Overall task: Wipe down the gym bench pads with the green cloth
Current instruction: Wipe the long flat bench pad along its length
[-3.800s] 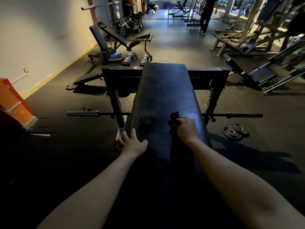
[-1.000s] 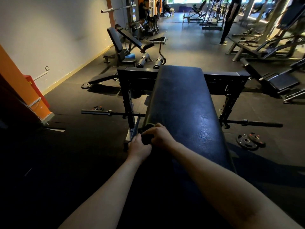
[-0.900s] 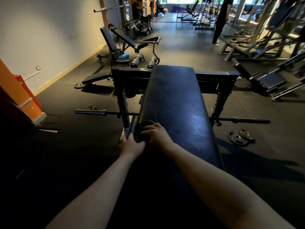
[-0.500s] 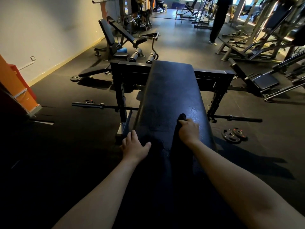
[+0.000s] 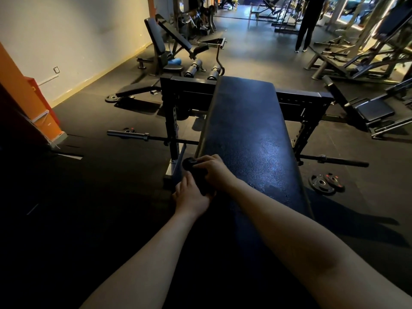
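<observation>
One view only, from the head, aimed down and forward. Saw a long black pad (image 5: 249, 130) running away up the middle on a dark steel frame (image 5: 171, 112). Found both hands together at its near left edge. Noted the right hand (image 5: 215, 172) clenched round a dark wad of cloth (image 5: 189, 164), knuckles up, pressing it onto the rounded edge, part of the wad bulging past the fingers and over the side. Could not make out any green in that dim light. Noted the left hand (image 5: 191, 197) just behind, fingers laid out fairly straight along the pad's side, touching the cloth's trailing end, gripping nothing so far as could be told. Spotted a sheen on the pad's right half, perhaps damp, perhaps only window light. Placed a bar (image 5: 127, 135) low across the frame and two weight plates (image 5: 323, 184) on the floor (image 5: 100, 197) to the right.

Judged the wiping partly done at best, the far half not yet reached. Feared a drop: too much cloth hanging off the edge, liable to slide to the floor on a hard sideways stroke. Feared also streaks from a bunched wad touching only a narrow strip, and a snag on the frame or bar below the left side. Reckoned the crowded hands likely to hamper each other.
</observation>
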